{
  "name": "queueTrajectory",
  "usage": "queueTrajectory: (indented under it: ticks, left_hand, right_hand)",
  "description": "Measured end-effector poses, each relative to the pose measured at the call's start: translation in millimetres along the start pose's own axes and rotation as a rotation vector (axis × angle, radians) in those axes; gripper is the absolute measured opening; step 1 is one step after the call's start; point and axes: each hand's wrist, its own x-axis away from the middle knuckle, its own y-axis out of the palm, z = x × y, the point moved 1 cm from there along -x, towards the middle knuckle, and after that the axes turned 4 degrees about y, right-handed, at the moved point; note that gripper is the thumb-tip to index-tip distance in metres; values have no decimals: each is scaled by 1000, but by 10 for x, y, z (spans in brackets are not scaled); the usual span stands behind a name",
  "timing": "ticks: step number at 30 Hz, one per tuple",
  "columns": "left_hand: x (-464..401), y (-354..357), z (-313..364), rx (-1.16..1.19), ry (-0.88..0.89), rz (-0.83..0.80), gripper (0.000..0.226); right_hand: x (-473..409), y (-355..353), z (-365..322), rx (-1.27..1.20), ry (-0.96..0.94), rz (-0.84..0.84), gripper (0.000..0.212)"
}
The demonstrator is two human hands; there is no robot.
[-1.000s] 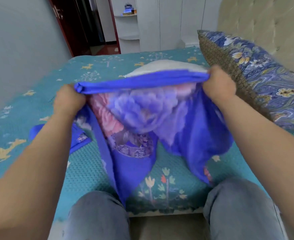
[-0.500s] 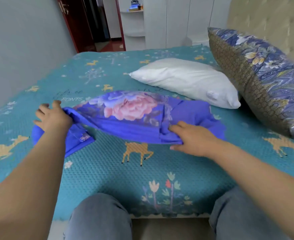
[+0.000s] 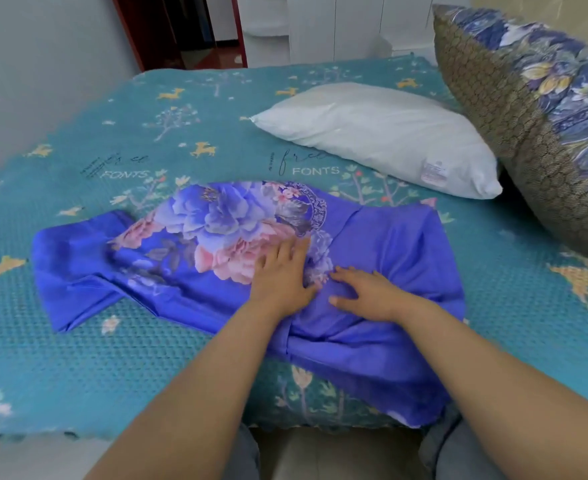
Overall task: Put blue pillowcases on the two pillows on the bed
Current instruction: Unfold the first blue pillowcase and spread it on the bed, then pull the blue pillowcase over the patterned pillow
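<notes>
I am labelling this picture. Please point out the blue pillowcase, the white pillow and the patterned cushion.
blue pillowcase (image 3: 400, 244): head view, plain blue part.
white pillow (image 3: 372, 133): head view, middle of its top.
patterned cushion (image 3: 486, 84): head view, brown side panel.

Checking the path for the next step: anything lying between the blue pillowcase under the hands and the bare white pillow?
Nothing visible. The blue pillowcase lies flat under the left hand and right hand; only a bare strip of bedspread separates it from the white pillow. The patterned cushion stands to the pillow's right, off that path.
</notes>
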Motion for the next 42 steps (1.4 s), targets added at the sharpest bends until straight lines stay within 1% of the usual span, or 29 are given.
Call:
queueTrajectory:
  ticks: [1,2,3,4,6,7,8,9,10,11,12,13,14,15,16,18,21,23,25,28,29,31,34,36,37,38,39,40,42]
  left_hand:
    - [-71,71,-90,-40,-74,-12,68]
    - [-140,76,-160,26,-133,39,53]
    - [-198,36,-231,179,-194,157,40]
    - [-237,-42,-340,367,-282,341,33]
    - [-291,-283,-672,709,-593,757,31]
    - [-291,-339,-892,837,-742,885,30]
    - [-260,-350,-1106,948,-844,928,26]
    - [-240,-307,-1279,1049,-894,876,20]
    - [-227,-245,-1398,1126,-908,779,11]
    - [-229,-175,-1491,1114,-921,682,11]
    - [-234,-148,-1494,1067,-930,562,27]
    - [-253,-156,-1416,946,-890,447,48]
    - [-291,-184,-1320,760,-814,398,64]
    - [-308,-258,-1153,593,-707,400,70]
    - [-309,-333,-962,486,-573,447,70]
    - [-271,-421,-587,370,-368,526,71]
    - [-233,-269,-363,279,-252,532,58]
    - [-280,-234,-188,326,-217,492,50]
    - [-426,-253,60,453,-155,377,42]
    - [-718,-387,495,599,-43,252,37]
    - [-810,-458,634,641,-12,236,34]
    - [-954,-554,878,686,38,195,28]
    - [-1042,-577,1098,703,73,122,24]
    - [-1045,-532,1203,726,58,99,24]
    - [-1047,-488,1224,756,35,96,22]
    - [-1036,-459,1250,785,8,101,21]
    - [-1014,-453,1275,815,-9,122,19]
    - [-975,-468,1319,844,-26,147,18]
    - [-912,-522,1452,918,-68,197,22]
  right_hand:
    - [-8,65,22,55,15,-52,70]
    - [-21,114,30,99,21,-75,77]
    - [-27,138,16,125,26,-85,82]
    - [-38,150,-1,140,28,-92,85]
    - [-70,145,-14,163,37,-114,83]
    - [-87,125,8,168,50,-116,80]
    - [-86,98,11,169,63,-113,77]
    - [-90,74,27,167,73,-111,75]
    - [-90,49,23,158,79,-103,74]
    - [-95,28,14,148,84,-85,74]
    - [-110,14,4,134,89,-47,73]
    - [-128,-1,-8,117,92,13,70]
    - [-151,-26,-12,90,95,101,65]
    - [-171,-65,-10,53,91,216,59]
    - [-193,-112,0,21,85,341,54]
    - [-204,-265,82,-31,99,580,47]
    - [-277,-601,339,-30,163,837,49]
    - [-318,-924,614,113,250,943,58]
    - [-336,-1293,878,289,392,940,71]
    - [-339,-1818,1192,524,601,839,89]
    - [-326,-1961,1301,562,663,810,95]
    - [-262,-2171,1545,560,791,764,101]
    - [-114,-2284,1861,427,947,680,93]
    - [43,-2317,1999,203,954,725,89]
    - [115,-2298,2023,41,913,754,81]
    - [189,-2239,2030,-108,855,781,68]
    - [245,-2148,2005,-213,808,819,56]
    - [318,-2045,1947,-292,760,861,51]
    - [441,-1839,1799,-368,657,958,59]
